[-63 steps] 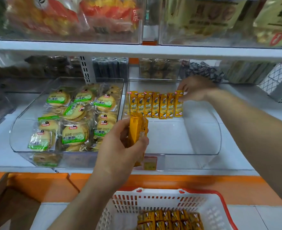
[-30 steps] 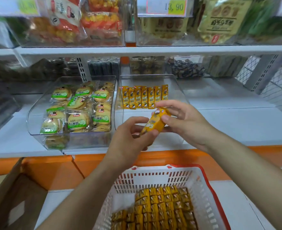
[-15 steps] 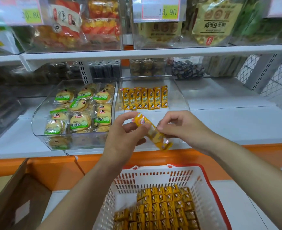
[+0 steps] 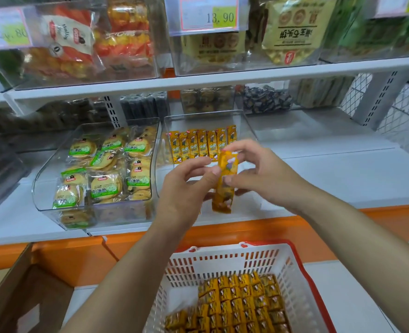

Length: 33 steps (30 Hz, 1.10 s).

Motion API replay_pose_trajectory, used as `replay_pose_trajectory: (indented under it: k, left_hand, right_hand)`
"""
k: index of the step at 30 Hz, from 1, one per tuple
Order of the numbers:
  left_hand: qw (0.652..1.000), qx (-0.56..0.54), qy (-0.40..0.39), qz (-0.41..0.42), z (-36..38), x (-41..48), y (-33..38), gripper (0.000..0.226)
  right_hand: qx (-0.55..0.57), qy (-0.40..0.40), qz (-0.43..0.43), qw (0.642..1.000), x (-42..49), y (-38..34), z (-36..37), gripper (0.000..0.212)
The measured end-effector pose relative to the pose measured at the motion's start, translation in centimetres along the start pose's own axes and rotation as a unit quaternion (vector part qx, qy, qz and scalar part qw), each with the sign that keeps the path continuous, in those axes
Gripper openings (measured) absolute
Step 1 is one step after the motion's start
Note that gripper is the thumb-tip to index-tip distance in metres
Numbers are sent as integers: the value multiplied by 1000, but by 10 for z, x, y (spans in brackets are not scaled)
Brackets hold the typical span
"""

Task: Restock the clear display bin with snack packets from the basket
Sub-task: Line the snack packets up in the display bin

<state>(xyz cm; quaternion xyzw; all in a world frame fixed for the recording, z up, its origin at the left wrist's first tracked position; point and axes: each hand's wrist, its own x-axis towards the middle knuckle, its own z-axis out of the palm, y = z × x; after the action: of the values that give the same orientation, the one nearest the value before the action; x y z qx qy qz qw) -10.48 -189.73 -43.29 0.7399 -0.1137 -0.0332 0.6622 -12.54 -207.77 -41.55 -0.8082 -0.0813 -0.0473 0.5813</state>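
A yellow snack packet [image 4: 224,186] hangs upright in front of the clear display bin [image 4: 243,123]. My left hand [image 4: 184,188] pinches its left side and my right hand [image 4: 258,171] grips its top and right side. A row of several yellow packets [image 4: 200,145] stands at the back of that bin. Below, a white basket with a red rim [image 4: 222,260] holds many more yellow packets [image 4: 237,301].
A second clear bin [image 4: 54,188] of green-labelled round biscuits sits to the left. The upper shelf [image 4: 198,80] carries bins of bagged snacks and a price tag [image 4: 208,15]. A cardboard box [image 4: 18,296] stands at lower left.
My right hand came back from the bin's rear row to meet my left hand. The packet between them has turned from slanted to upright and risen slightly. The view shifted down toward the basket.
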Motion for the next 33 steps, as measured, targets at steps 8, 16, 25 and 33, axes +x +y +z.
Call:
replay_pose_trajectory:
  k: [8, 16, 25, 33]
  left_hand:
    - [945, 309, -2, 109, 30, 134, -15, 27]
    - [857, 475, -13, 200, 69, 245, -58, 61]
    - [834, 509, -28, 211, 71, 270, -82, 49]
    - [853, 476, 8, 215, 57, 271, -88, 35]
  right_hand:
    - [-137, 169, -67, 974, 73, 48, -66, 45]
    - [-285, 135, -69, 946, 149, 86, -93, 44]
    - [-352, 66, -4, 933, 198, 80, -99, 48]
    - [-464, 33, -2, 885, 226, 77, -91, 40]
